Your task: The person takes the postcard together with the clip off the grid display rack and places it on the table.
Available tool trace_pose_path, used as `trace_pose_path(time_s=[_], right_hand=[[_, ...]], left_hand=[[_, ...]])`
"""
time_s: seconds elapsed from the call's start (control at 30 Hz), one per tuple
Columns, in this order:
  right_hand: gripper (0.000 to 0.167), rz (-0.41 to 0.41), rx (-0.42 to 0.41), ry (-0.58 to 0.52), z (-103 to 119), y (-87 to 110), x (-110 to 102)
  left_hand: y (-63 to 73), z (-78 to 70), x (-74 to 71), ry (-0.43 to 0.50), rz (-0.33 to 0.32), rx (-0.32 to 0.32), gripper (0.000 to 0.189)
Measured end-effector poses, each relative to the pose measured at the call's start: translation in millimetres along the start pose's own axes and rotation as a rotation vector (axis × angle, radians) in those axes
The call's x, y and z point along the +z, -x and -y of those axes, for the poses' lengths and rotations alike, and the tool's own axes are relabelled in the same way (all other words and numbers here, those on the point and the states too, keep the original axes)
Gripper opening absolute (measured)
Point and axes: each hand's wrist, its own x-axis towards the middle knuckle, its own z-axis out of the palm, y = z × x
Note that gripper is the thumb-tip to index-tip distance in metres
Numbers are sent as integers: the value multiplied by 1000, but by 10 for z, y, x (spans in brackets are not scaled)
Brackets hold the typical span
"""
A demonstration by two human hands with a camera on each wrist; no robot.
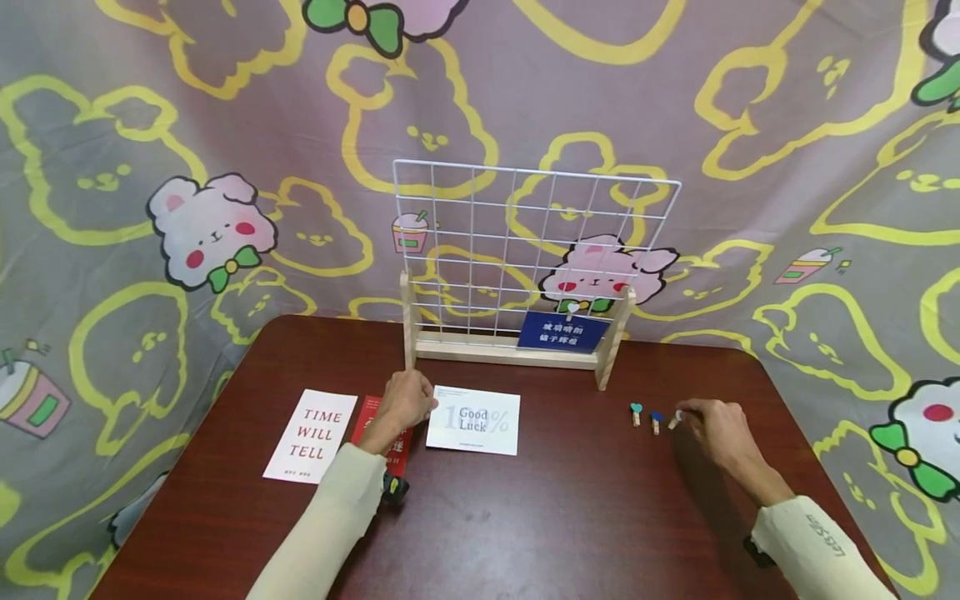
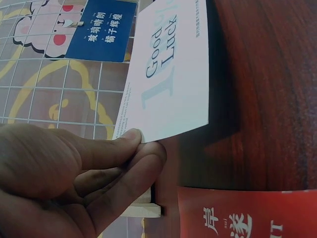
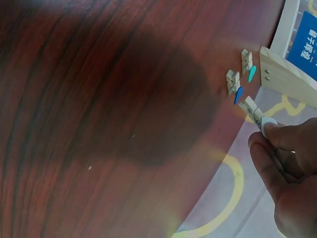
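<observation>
the white "good luck" card (image 1: 472, 433) is in your left hand (image 1: 408, 400): thumb and fingertips pinch one corner, and the left wrist view shows the card tilted up off the table (image 1: 562, 517), its shadow beneath. your right hand (image 1: 723, 429), at the other side, pinches a white-topped clip (image 3: 251, 107) by its heart end between thumb and finger; its wooden tip points out past your fingers. you can't tell for certain whether that tip touches the table.

the step in hand looks like picking up, one piece to each hand. the next move seems to call for a light corner hold so the card doesn't bend, and a firm squeeze on the clip's heart end to part its tip.

just beside that clip lie two more, one blue-topped (image 1: 656, 423) and one teal-topped (image 1: 636, 414). under your left forearm is a red card (image 2: 247, 213), partly hidden, and left of it a white "time will tell" card (image 1: 309, 437).

behind all this, a white wire grid (image 1: 512, 204) stands in a wooden base (image 1: 487, 354). a blue card (image 1: 558, 336) hangs low on its right side under a white heart clip (image 1: 573, 309). patterned cloth (image 1: 225, 125) lines the back.
</observation>
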Motion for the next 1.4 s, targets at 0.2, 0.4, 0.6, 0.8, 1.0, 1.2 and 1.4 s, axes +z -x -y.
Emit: trace_pose_path(time_s=[0.2,0.4,0.6,0.8,1.0,1.2,1.4], right_hand=[[8,27,-4,-2,-51,29,19],[7,58,2,-12,-68,17,41],[9,113,33,-19,-83,-2,55],[10,126,24,-25,-79,-9,50],[11,119,5,-22,-102,-16,70],[10,121,-6,-26,-121,-13,120],[9,114,-16,-28,-119,-1,164]], left_hand=[[-3,1,4,-5,17,-21,25],[-1,21,6,-31,16,-24,28],[4,15,5,-45,28,-32,26],[21,25,21,-48,35,-42,25],[13,32,35,-55,39,-41,26],[16,43,47,-59,51,-28,20],[21,61,56,-91,32,-21,20]])
